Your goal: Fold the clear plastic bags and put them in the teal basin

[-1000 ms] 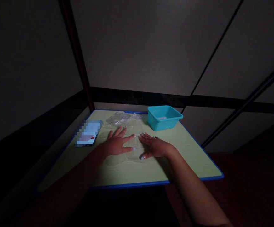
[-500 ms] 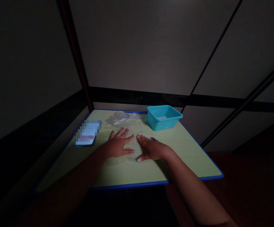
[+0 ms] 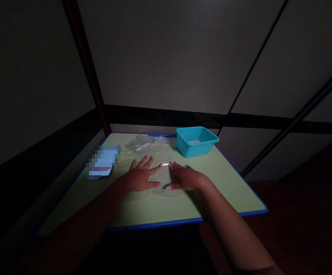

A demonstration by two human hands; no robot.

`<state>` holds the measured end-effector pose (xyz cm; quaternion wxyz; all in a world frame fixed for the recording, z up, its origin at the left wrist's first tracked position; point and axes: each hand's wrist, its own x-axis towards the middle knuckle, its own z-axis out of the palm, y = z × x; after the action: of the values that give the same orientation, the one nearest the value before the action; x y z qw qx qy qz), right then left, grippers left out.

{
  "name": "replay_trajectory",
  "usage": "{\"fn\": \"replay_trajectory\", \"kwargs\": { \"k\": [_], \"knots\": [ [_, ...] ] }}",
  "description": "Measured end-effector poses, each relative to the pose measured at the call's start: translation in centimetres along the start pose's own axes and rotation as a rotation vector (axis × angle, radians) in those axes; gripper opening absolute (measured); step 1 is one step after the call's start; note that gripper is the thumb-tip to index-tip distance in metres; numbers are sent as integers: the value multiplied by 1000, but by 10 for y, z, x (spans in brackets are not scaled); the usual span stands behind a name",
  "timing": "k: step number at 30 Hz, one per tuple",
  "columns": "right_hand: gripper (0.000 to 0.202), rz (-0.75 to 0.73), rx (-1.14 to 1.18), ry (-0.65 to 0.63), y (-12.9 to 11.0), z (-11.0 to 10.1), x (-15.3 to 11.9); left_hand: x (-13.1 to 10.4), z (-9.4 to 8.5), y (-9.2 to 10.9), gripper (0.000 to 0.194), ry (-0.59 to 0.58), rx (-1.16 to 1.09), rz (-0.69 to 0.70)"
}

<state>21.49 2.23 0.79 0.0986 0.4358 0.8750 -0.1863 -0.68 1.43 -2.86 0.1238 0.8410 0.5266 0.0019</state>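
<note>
A clear plastic bag (image 3: 161,176) lies spread on the pale yellow-green table (image 3: 223,191), partly covered by both hands. On its left part my left hand (image 3: 140,176) rests flat with the fingers spread. My right hand (image 3: 186,177) lies over the right part, palm down, its thumb apart from the other fingers. The two thumbs point toward each other with a small gap between them. Beyond the hands, more crumpled clear plastic (image 3: 143,143) lies near the far edge; whether it is a separate piece I cannot tell.
A turquoise plastic basket (image 3: 197,149) with something whitish inside stands at the far right of the table. A phone (image 3: 104,162) with a lit screen, blurred over, lies at the left edge. Dark panelled walls (image 3: 166,68) rise behind and to the left.
The view has shifted slightly. My right hand has moved a little over the plastic and its thumb is higher; the left hand stays spread in nearly the same place.
</note>
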Motion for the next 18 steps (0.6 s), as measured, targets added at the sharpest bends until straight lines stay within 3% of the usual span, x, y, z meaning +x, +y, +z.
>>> {"fn": "replay_trajectory", "kwargs": {
  "k": [11, 18],
  "knots": [
    [87, 146, -6, 5, 12, -7, -5, -1, 1, -1, 78, 8, 7, 1],
    [83, 138, -15, 91, 21, -4, -4, 1, 0, 0, 70, 86, 26, 6]
  ]
}}
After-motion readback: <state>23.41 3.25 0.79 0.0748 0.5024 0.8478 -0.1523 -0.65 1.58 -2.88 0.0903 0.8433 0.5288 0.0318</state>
